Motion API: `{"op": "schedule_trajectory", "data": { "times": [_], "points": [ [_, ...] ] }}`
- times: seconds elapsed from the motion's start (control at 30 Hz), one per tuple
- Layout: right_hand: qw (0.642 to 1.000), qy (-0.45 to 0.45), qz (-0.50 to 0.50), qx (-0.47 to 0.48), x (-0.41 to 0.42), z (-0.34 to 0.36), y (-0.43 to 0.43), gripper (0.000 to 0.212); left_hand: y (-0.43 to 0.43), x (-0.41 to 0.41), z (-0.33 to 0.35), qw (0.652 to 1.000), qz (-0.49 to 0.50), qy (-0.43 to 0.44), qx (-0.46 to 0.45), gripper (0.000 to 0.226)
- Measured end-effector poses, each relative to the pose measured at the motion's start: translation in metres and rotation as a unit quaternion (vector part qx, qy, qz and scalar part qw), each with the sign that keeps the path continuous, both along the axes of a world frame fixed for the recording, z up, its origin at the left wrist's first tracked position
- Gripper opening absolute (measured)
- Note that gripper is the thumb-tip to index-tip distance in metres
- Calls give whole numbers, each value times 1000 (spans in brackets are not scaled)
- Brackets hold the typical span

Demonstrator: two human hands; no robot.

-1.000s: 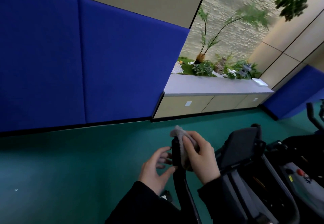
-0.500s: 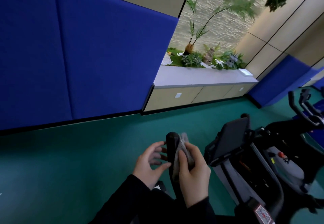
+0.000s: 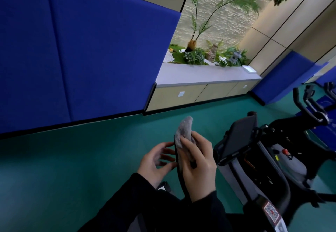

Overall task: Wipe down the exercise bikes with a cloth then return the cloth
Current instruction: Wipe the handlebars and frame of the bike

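Note:
A black upright handlebar (image 3: 179, 173) of the exercise bike (image 3: 254, 170) rises between my hands. My right hand (image 3: 199, 168) grips a grey cloth (image 3: 184, 131) wrapped over the top of that handlebar; the cloth's upper end sticks out above my fingers. My left hand (image 3: 157, 161) sits just left of the bar with relaxed fingers, the fingertips touching its side. The bike's black console screen (image 3: 238, 137) stands to the right, tilted away from me.
Blue padded wall panels (image 3: 81, 50) run along the left above a green floor (image 3: 72, 159). A low cabinet (image 3: 200, 90) with a plant bed on top stands at the back. Another bike's handlebars (image 3: 309, 104) show at the far right.
My right hand slid the cloth down the handlebar and then back up, so the cloth again covers the bar's tip. The view shifted slightly left and right.

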State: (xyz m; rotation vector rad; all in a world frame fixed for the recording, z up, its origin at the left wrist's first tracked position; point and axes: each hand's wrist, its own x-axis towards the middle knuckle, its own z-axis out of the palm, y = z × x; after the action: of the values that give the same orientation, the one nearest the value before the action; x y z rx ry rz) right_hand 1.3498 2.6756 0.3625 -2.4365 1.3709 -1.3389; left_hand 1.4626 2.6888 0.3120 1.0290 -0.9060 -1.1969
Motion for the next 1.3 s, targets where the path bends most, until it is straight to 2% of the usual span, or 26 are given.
{"op": "schedule_trajectory", "data": {
  "times": [0.1,0.23,0.33,0.43,0.6,0.67,0.8,0.87,1.0,1.03,1.13,1.17,1.2,1.3],
  "points": [
    [996,34,78,32,-8,6,-12,21,-1,-1,-5,1000,-14,24,13,40],
    [987,43,132,81,-20,15,-21,21,0,-8,-8,999,-8,37,27,37],
    [977,106,178,58,-21,24,-31,19,0,-10,-9,998,1,51,31,38],
    [944,199,258,41,-17,39,-46,16,-2,-9,-10,998,7,56,37,35],
    [850,378,353,100,2,78,-70,12,0,-18,-12,993,37,97,54,30],
    [797,456,379,118,13,88,-76,10,3,-25,-14,987,53,136,65,28],
    [667,621,395,114,26,86,-78,18,8,-39,-17,960,74,253,99,23],
    [640,637,416,110,30,88,-80,17,12,-45,-19,952,76,276,107,21],
    [693,563,434,124,31,95,-82,10,16,-51,-21,947,86,292,105,22],
    [696,561,436,105,28,91,-79,10,16,-51,-21,948,87,288,104,22],
    [673,587,447,47,17,81,-73,10,14,-53,-19,954,94,267,94,21],
    [679,581,447,39,14,81,-74,9,14,-53,-18,956,96,260,93,22],
    [700,556,447,31,11,83,-77,10,13,-53,-18,958,97,255,94,22],
    [807,434,400,7,-2,81,-82,14,13,-51,-15,963,97,230,105,24]
  ]
}}
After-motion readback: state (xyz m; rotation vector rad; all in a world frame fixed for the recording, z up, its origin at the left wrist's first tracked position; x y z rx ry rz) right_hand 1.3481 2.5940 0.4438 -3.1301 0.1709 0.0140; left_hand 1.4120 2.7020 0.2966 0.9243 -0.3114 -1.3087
